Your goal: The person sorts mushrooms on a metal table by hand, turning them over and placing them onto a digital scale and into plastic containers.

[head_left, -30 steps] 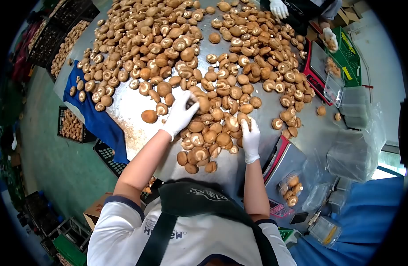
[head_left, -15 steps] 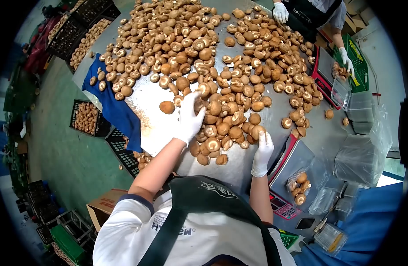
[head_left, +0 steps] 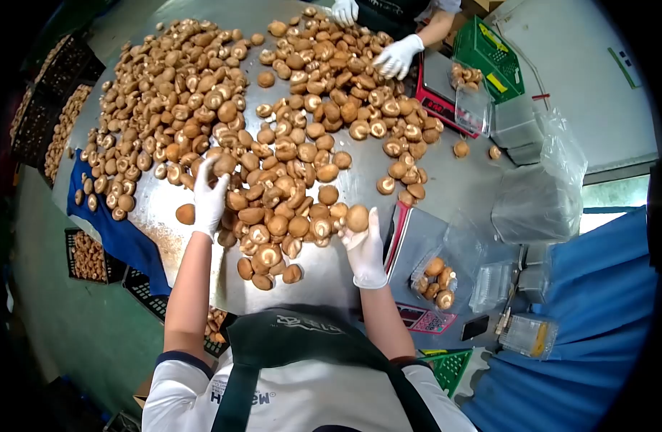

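Note:
Brown mushrooms [head_left: 180, 86] lie heaped over the metal table [head_left: 331, 281]. My left hand [head_left: 211, 198], in a white glove, has its fingers curled around a mushroom [head_left: 224, 165] at the left side of the nearer pile. My right hand [head_left: 364, 248], also gloved, holds a round mushroom [head_left: 357, 218] between thumb and fingers, cap facing up, just right of that pile. Between my hands lie several mushrooms [head_left: 277, 225], some with stems showing. A single mushroom [head_left: 186, 214] rests left of my left wrist.
A scale [head_left: 424, 237] with a clear box of mushrooms [head_left: 437, 282] stands at the right. Beyond are a co-worker's gloved hands [head_left: 398, 57], a second red scale [head_left: 437, 75], a green crate [head_left: 489, 61] and stacked clear boxes [head_left: 522, 205]. A blue cloth [head_left: 122, 223] hangs over the left edge.
The view has shifted to the right. My right hand has turned and lifted a mushroom off the pile's right edge. My left hand's fingers have closed around a mushroom. The co-worker's hand has moved to the far mushrooms.

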Available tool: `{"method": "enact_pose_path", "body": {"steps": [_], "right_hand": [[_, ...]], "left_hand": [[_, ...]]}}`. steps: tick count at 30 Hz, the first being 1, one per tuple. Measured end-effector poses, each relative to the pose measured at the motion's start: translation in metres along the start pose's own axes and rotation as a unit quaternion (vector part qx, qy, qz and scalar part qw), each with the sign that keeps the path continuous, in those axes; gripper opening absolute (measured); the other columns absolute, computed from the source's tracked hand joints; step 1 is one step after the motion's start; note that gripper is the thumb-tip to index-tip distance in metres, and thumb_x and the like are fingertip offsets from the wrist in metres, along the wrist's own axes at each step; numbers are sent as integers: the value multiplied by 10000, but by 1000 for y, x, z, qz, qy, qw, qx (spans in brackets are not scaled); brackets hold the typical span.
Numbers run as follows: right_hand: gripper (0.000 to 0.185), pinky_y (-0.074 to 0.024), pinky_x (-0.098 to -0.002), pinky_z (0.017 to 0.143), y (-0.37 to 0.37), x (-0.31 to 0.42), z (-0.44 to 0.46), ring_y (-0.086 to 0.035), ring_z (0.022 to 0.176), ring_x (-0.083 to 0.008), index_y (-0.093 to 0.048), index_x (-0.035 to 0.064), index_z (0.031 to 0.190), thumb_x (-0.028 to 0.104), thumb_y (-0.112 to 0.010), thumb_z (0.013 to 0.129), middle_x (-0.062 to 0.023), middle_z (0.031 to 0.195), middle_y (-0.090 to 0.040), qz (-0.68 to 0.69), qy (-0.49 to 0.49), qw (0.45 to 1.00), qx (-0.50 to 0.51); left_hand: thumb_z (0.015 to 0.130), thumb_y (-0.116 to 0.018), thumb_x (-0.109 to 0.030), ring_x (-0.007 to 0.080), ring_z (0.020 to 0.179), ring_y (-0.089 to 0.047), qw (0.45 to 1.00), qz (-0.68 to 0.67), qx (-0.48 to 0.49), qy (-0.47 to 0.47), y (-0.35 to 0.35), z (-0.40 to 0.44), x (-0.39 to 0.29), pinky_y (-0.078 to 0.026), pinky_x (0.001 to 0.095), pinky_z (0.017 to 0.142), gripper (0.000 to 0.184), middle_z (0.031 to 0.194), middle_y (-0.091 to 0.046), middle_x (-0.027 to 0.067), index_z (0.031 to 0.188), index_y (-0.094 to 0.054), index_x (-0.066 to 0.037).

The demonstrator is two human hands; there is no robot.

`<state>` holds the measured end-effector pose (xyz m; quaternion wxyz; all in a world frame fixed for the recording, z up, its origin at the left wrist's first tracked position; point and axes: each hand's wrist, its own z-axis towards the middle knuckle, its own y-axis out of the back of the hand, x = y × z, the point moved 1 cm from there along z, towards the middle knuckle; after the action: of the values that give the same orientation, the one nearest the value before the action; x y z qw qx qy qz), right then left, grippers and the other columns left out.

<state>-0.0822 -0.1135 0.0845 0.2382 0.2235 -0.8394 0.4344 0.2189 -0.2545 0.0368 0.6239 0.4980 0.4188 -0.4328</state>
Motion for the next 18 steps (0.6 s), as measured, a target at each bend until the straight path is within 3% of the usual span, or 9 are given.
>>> {"method": "enact_pose_path", "body": {"steps": [3,4,5,7,10,12,16,18], "right_hand": [[486,-504,-336,796,10,2,9,-620,936,-216,-532,49,1196,497,-456,1023,-94,1106,-629,-4,21,998,61],[503,-489,-355,868,-3,6,4,-613,973,-209,-549,20,1196,477,-402,1046,-118,1089,-645,0,33,996,77],[514,-480,-356,872,-9,5,2,-606,990,-205,-549,20,1186,484,-374,1050,-112,1089,-638,-22,34,999,31],[517,-473,-348,869,-18,5,1,-599,1002,-205,-546,18,1182,482,-358,1053,-98,1088,-632,-38,40,998,23],[511,-469,-344,881,-10,1,5,-590,1010,-211,-540,11,1187,467,-349,1058,-88,1097,-622,-18,11,995,103],[478,-478,-335,849,-22,0,-5,-595,970,-201,-549,35,1153,473,-389,1047,-95,1069,-627,-42,34,997,49],[496,-482,-340,858,-39,-9,-22,-604,983,-199,-553,20,1173,470,-383,1050,-100,1097,-634,-83,49,995,16],[535,-479,-360,891,-42,-10,-27,-604,1031,-209,-537,-3,1239,470,-370,1053,-113,1162,-624,-105,59,992,40]], "left_hand": [[903,-642,-88,239,1240,-505,987,-141,-1,72,11,-19,-36,-414,361,1052,554,1368,-504,128,1416,-435,-62],[892,-655,-107,239,1250,-487,984,-159,5,81,13,-28,-42,-398,352,1058,594,1383,-486,123,1434,-417,-67],[881,-668,-126,238,1261,-469,980,-182,5,77,12,-28,-51,-381,344,1065,634,1398,-469,119,1453,-399,-73],[859,-684,-151,226,1282,-437,942,-292,47,157,7,-41,-68,-350,331,1079,693,1411,-452,102,1475,-373,-84],[849,-684,-161,199,1301,-420,885,-401,96,217,-3,-60,-88,-328,329,1092,727,1423,-441,84,1490,-349,-83],[860,-680,-145,190,1322,-419,831,-487,136,231,-7,-68,-101,-330,343,1097,731,1437,-441,83,1497,-330,-72],[957,-576,-86,191,1183,-565,686,-654,164,274,-12,-93,-81,-480,364,1034,632,1404,-497,86,1519,-287,-92],[964,-579,-115,198,1170,-565,682,-650,152,299,-9,-101,-84,-459,358,1046,588,1364,-526,75,1495,-328,-93]]}}
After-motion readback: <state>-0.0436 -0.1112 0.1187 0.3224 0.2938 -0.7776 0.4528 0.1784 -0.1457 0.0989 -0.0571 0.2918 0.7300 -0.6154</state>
